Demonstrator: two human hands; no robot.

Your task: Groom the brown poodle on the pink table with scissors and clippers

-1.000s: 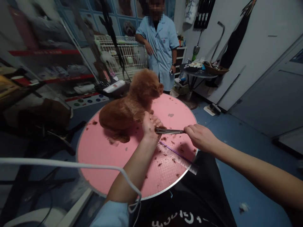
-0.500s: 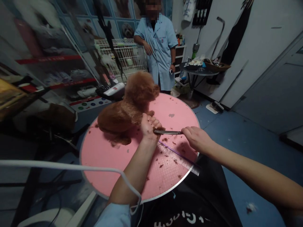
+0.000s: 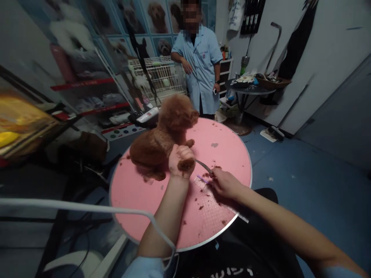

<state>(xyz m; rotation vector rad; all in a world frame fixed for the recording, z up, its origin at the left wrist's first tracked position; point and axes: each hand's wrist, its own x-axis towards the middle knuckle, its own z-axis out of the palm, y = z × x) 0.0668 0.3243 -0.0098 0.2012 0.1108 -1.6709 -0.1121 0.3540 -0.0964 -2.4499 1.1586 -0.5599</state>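
Observation:
A curly brown dog [image 3: 155,148] sits on a round pink grooming table [image 3: 139,216], its head turned to the right. My left hand [image 3: 180,154] is closed around one of its paws [image 3: 186,165], whose underside faces me. In my right hand [image 3: 226,183] is a pair of scissors [image 3: 203,166], with the tips pointing left at the edge of the held paw. Below my right hand lies a metal comb with a purple spine [image 3: 203,185], partly covered by that hand and sticking out over the table's rim. Clipped brown tufts [image 3: 201,207] are scattered about.
Behind the table stands a person in a light blue coat [image 3: 199,65], leaning on a white wire cage [image 3: 158,77]. A small dark table [image 3: 252,90] holds clutter at the back right. A white bar [image 3: 87,206] crosses the lower left, before my left forearm.
My right hand has moved left, and the scissors have swung from level to slanting. My left hand has turned the paw so that its underside shows. The view has shifted slightly.

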